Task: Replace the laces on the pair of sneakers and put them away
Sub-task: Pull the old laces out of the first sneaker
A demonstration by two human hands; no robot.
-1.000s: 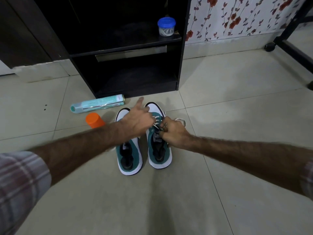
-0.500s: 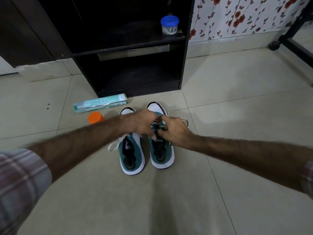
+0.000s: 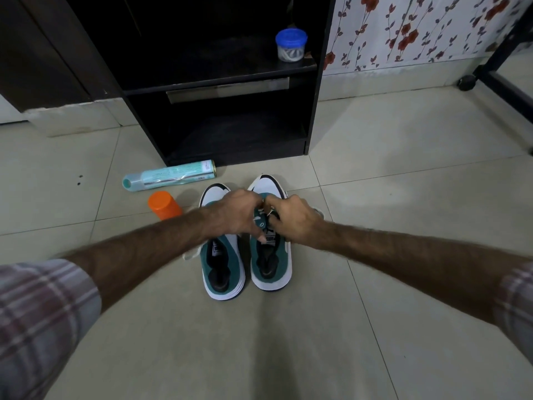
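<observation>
hands meet over the right sneaker [image 3: 271, 255]: left hand [image 3: 235, 213] and right hand [image 3: 294, 219] both pinch its white lace [image 3: 261, 210], lacing seemingly unfinished. left sneaker [image 3: 223, 267] sits beside; black shelf [image 3: 230, 140] beyond awaits the pair.

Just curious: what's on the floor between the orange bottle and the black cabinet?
The head view shows a pale green spray can on its side between the orange bottle and the black cabinet.

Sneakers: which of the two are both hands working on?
The right-hand sneaker, nearer the wallpapered wall. Both the left hand and right hand meet over its laces; the left-hand sneaker lies only under the forearm.
</observation>
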